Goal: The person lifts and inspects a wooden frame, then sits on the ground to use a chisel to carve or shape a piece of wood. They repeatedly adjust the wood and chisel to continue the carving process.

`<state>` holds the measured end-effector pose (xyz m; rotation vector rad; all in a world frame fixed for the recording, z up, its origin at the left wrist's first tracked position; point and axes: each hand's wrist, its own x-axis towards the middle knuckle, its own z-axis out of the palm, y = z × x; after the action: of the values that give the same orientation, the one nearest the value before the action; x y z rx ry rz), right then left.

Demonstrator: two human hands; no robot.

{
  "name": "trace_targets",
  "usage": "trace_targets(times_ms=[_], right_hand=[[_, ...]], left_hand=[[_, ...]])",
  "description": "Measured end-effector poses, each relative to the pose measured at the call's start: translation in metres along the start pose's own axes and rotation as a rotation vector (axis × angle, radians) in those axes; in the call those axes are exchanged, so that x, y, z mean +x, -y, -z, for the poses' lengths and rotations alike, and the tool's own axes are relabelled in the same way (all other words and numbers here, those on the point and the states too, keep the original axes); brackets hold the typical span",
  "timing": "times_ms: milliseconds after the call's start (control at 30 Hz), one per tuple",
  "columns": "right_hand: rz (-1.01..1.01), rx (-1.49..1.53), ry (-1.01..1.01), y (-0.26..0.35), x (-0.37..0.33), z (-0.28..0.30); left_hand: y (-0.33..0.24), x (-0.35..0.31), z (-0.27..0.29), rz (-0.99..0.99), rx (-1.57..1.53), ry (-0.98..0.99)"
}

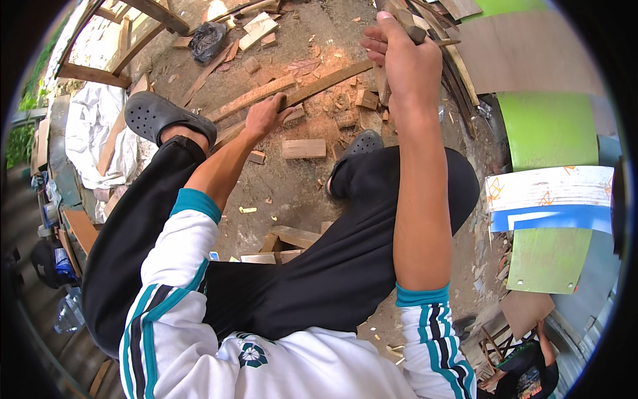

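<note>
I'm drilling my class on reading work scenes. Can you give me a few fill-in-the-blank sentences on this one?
1. The left hand presses on a long wooden ____.
2. The right hand is ____ around a tool handle.
3. The left foot wears a grey ____.

Missing words: plank; shut; clog

A long plank (292, 90) lies under the left fingers (276, 106); a wood block (304, 148) sits just below them, and offcuts (355, 106) lie between them and the right fingers (375, 43).

outdoor woodworking yard, wood offcuts (304, 147)
</note>
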<state>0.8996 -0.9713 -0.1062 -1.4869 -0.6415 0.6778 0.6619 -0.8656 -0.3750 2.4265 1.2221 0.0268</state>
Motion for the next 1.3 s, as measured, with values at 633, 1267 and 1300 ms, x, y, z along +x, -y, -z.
trace_targets(times_ms=[633,1267,1300], right_hand=[[0.234,-0.508,0.091,-0.009,-0.016,-0.029],[-0.021,-0.773,0.068,-0.06,-0.013,-0.036],[-0.029,-0.811,0.087,-0.065,-0.014,-0.034]], left_hand=[[0.047,-0.001,0.017,-0.063,0.127,0.07],[0.081,-0.011,-0.09,-0.07,0.194,0.034],[0.083,-0.008,-0.086,-0.056,0.194,0.059]])
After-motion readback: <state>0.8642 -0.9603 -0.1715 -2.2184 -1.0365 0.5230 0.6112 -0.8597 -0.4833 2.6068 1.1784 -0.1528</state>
